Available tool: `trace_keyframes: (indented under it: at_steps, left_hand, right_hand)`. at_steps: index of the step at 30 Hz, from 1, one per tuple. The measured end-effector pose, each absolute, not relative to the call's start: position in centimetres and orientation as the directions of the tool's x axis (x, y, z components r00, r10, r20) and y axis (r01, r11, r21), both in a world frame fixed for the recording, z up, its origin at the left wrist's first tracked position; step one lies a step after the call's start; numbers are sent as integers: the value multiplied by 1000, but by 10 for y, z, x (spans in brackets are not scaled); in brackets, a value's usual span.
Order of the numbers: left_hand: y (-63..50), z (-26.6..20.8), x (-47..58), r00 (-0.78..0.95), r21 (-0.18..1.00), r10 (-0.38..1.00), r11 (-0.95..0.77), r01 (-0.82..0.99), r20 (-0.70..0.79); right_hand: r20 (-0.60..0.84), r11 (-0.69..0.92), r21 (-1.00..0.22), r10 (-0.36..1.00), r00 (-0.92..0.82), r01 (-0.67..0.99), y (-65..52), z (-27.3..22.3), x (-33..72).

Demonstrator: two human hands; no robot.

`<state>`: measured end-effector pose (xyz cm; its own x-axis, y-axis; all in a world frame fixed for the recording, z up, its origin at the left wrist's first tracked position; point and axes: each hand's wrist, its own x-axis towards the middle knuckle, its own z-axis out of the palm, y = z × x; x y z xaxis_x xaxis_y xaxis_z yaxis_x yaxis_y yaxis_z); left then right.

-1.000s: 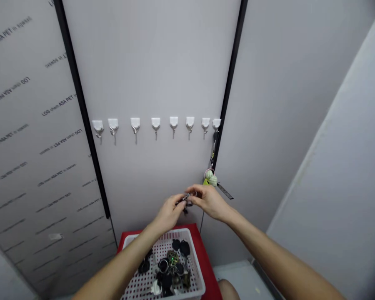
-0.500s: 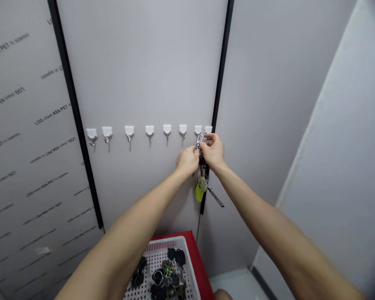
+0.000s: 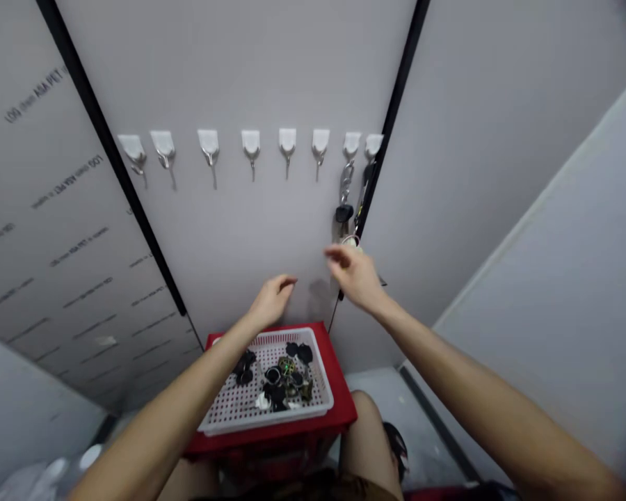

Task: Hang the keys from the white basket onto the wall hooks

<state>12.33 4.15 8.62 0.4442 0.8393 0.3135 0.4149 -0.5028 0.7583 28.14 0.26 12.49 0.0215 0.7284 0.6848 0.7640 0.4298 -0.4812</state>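
Observation:
A bunch of keys with a silver clasp [image 3: 346,182] and a black key head [image 3: 344,213] hangs from the second hook from the right [image 3: 351,145]. Another bunch [image 3: 367,177] dangles from the rightmost hook [image 3: 373,146]. My right hand [image 3: 357,275], empty with loosely curled, slightly blurred fingers apart, is in front of the lower part of the hanging keys and hides some of it. Lower and to the left, above the basket's back edge, my left hand [image 3: 272,299] holds nothing, its fingers bent and parted.
Several more white hooks [image 3: 251,142] line the wall to the left. A white basket [image 3: 320,383] with key bunches [image 3: 286,376] stands on a red stool [image 3: 339,390] before my knees. Black strips [image 3: 119,174] run down the wall.
Both hands have let go of the key bunch, which now hangs on the second hook from the right. They have drawn down and apart, and the view has tilted downward.

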Motion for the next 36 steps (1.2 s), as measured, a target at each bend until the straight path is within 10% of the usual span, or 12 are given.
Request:
trace_keyframes:
  at_steps: [6, 13, 20, 26, 31, 36]
  left_hand:
    - [0, -8, 71, 464, 694, 871, -436, 573, 164]
    - [-12, -20, 70, 554, 553, 823, -522, 649, 126]
    - [-12, -24, 68, 532, 646, 839, -472, 600, 118]
    - [-8, -16, 83, 454, 908, 878, -306, 284, 154]
    - [-4, 10, 102, 484, 978, 854, -210, -10, 189]
    - [6, 42, 111, 498, 996, 864, -88, 2, 75]
  right_hand:
    - [69, 434, -204, 901, -429, 878, -24, 28, 247]
    - [-20, 396, 69, 918, -395, 916, -17, 6, 227]
    - [116, 290, -363, 957, -265, 886, -19, 3, 234]
    - [107, 164, -904, 981, -162, 395, -11, 32, 238]
    - [82, 110, -984, 977, -196, 141, -8, 58, 233]
    - [203, 246, -932, 963, -179, 265, 2, 85, 237]
